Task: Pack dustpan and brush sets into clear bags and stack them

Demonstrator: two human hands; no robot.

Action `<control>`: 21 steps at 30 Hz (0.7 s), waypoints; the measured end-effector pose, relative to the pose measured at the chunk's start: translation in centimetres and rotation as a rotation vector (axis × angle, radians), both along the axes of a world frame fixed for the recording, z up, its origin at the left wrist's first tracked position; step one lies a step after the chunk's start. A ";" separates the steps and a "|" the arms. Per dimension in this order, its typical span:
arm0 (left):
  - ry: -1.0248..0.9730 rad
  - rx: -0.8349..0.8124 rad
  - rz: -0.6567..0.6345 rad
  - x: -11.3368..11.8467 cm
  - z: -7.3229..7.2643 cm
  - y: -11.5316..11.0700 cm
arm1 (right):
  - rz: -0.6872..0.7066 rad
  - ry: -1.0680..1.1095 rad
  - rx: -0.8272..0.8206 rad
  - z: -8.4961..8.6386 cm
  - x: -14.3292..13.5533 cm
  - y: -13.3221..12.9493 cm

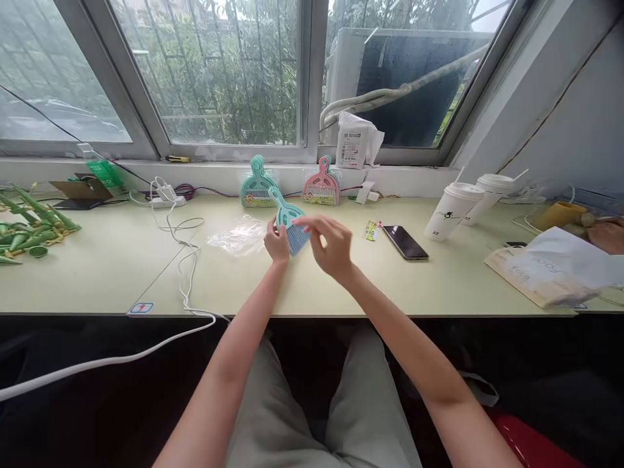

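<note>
My left hand (pixel 277 244) grips a small teal brush (pixel 288 221) with blue bristles, holding it above the pale green table (pixel 97 273). My right hand (pixel 331 246) touches the brush's bristle end with its fingertips. A crumpled clear plastic wrapper (pixel 238 236) lies on the table just left of my hands. Behind them, leaning against the window ledge, stand a teal brush-and-dustpan set (pixel 257 184) and a pink set (pixel 321 184), both in packaging.
A black phone (pixel 405 242) and a small label (pixel 372 229) lie to the right, with two white lidded cups (pixel 453 209) and a paper bag (pixel 546 270) beyond. A white cable (pixel 182 260) and power strip (pixel 168 197) run on the left, near green woven leaf items (pixel 29 227). A tissue pack (pixel 355 141) sits on the ledge.
</note>
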State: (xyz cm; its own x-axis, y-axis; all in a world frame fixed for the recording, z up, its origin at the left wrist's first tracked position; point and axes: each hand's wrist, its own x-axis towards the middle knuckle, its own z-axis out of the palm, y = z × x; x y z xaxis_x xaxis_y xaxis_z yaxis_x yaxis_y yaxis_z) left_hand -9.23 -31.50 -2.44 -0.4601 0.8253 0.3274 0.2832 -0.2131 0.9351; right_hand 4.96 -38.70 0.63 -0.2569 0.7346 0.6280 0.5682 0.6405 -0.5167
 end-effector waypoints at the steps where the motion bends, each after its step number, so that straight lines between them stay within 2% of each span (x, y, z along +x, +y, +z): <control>1: 0.071 0.063 0.024 0.2 0.2 -0.5 | -0.026 0.005 0.006 0.1 -0.2 1.5; 3: 0.227 0.187 0.056 0.6 0.3 -1.4 | -0.058 0.030 -0.015 -0.4 -0.3 4.4; 5: 0.377 0.267 -0.021 1.0 0.3 -2.0 | -0.056 0.092 -0.075 -1.6 -0.2 6.7; 7: 0.553 0.325 -0.116 1.2 0.1 -2.3 | -0.073 0.200 -0.112 -2.9 -0.1 8.1; 9: 0.661 0.364 -0.176 1.2 -0.1 -2.3 | -0.130 0.268 -0.039 -3.7 -0.1 8.5; 12: 0.668 0.389 -0.193 1.1 -0.2 -2.2 | -0.189 0.294 0.088 -3.8 -0.3 7.8; 14: 0.650 0.376 -0.203 1.1 -0.2 -2.2 | -0.186 0.283 0.107 -3.5 -0.4 7.4; 18: 0.634 0.332 -0.304 1.1 -0.3 -2.5 | -0.250 0.303 0.012 -3.3 -0.4 7.4; 21: 0.528 0.304 -0.336 1.1 -0.4 -2.5 | -0.309 0.324 -0.077 -3.0 0.5 8.0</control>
